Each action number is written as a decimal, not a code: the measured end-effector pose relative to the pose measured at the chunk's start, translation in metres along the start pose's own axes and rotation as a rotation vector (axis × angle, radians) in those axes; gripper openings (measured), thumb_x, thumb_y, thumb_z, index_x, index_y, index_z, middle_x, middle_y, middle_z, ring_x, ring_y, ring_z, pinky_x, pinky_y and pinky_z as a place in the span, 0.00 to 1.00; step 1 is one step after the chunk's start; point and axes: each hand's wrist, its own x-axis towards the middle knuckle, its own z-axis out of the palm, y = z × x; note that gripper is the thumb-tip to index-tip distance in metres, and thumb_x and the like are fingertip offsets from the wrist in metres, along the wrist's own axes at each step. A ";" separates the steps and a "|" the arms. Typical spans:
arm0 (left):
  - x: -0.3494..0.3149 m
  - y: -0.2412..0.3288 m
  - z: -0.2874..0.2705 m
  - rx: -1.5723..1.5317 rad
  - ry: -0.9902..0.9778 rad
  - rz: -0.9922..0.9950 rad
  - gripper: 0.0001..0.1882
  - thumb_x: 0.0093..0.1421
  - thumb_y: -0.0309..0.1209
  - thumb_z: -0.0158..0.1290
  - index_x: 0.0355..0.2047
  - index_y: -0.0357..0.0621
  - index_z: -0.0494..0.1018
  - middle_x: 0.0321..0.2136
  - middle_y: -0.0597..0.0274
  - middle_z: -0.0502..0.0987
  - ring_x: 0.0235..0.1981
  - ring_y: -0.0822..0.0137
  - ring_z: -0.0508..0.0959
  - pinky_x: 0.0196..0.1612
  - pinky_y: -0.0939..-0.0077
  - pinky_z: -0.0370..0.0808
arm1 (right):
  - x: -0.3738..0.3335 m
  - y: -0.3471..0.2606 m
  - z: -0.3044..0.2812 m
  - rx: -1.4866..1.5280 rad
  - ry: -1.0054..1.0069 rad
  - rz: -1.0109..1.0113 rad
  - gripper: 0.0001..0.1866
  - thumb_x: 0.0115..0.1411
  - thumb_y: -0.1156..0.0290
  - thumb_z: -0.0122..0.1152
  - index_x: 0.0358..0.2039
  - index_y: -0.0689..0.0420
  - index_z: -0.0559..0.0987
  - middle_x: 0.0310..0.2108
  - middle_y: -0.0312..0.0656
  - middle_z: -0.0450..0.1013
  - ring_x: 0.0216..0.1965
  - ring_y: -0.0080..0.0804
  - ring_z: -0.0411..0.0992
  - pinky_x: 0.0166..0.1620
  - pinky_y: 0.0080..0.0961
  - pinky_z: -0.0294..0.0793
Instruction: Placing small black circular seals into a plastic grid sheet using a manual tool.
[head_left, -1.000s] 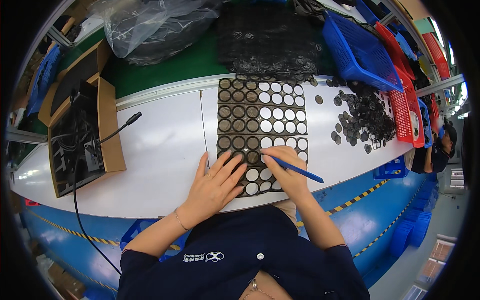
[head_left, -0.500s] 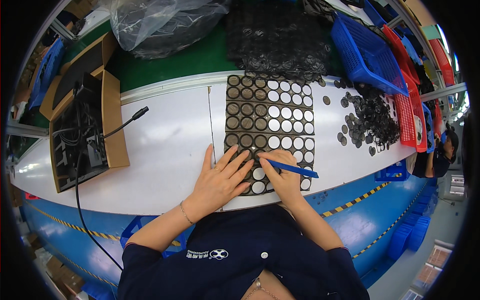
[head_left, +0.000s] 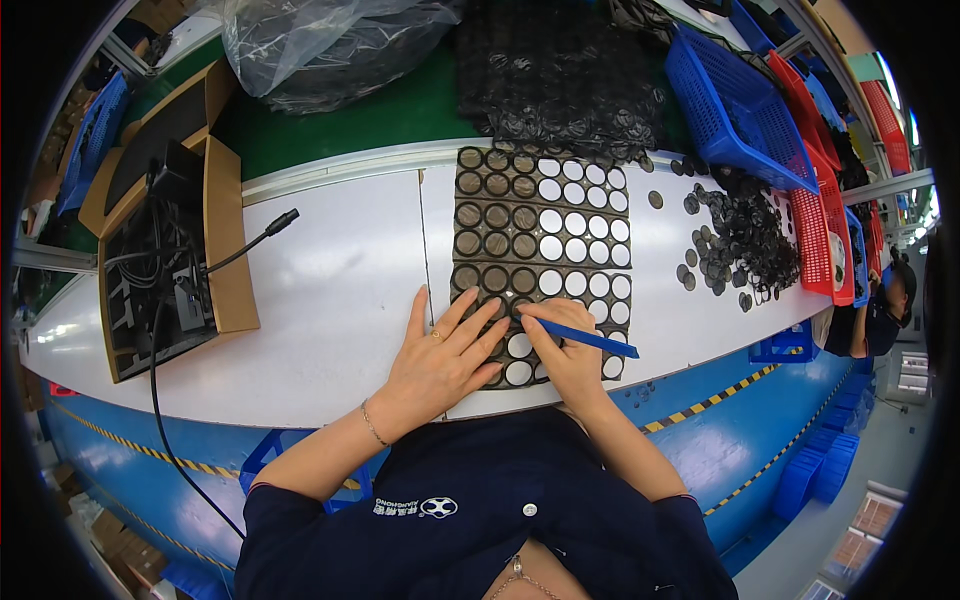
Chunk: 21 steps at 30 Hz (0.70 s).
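Several dark sheets of black rings (head_left: 496, 215) lie in a block on the white table, some rings with dark centres and some with white ones. My left hand (head_left: 435, 365) rests flat with spread fingers on the left edge of the nearest sheet, holding nothing. In my right hand (head_left: 568, 360) is a slim, flat blue hand tool (head_left: 592, 338) with a slanted rear end, perhaps tweezers. Its front end is hidden by my fingers, close to the rings beside my left fingertips. My hands cover part of the nearest sheet.
Loose black discs (head_left: 745, 240) are heaped to the right, beside red baskets (head_left: 822, 225) and a blue basket (head_left: 740, 110). Black ring sheets (head_left: 560, 80) and a clear plastic bag (head_left: 330, 50) lie behind. A cardboard box (head_left: 232, 240) with cables stands left. Another person (head_left: 880, 315) is far right.
The view has shifted very slightly. Both hands and the blue tool stay at nearly the same place on the sheet.
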 end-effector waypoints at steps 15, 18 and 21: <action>0.011 -0.009 -0.004 0.001 -0.025 0.012 0.28 0.56 0.44 0.63 0.57 0.52 0.74 0.62 0.64 0.70 0.67 0.57 0.62 0.67 0.32 0.51 | 0.038 0.036 -0.056 0.112 0.246 0.200 0.11 0.64 0.71 0.64 0.45 0.61 0.84 0.35 0.46 0.80 0.36 0.29 0.76 0.41 0.26 0.73; 0.028 -0.009 -0.009 0.034 0.059 0.016 0.28 0.57 0.43 0.62 0.57 0.52 0.74 0.62 0.64 0.70 0.68 0.57 0.62 0.67 0.33 0.51 | 0.030 0.000 -0.018 0.266 -0.049 0.224 0.11 0.63 0.70 0.64 0.44 0.59 0.84 0.34 0.44 0.81 0.33 0.27 0.78 0.37 0.23 0.75; 0.024 -0.012 -0.002 0.061 0.021 0.000 0.29 0.58 0.44 0.61 0.59 0.54 0.73 0.62 0.64 0.70 0.68 0.57 0.61 0.67 0.33 0.51 | 0.030 0.007 0.001 0.207 -0.006 0.146 0.10 0.62 0.69 0.64 0.42 0.58 0.85 0.32 0.44 0.81 0.30 0.29 0.77 0.35 0.25 0.75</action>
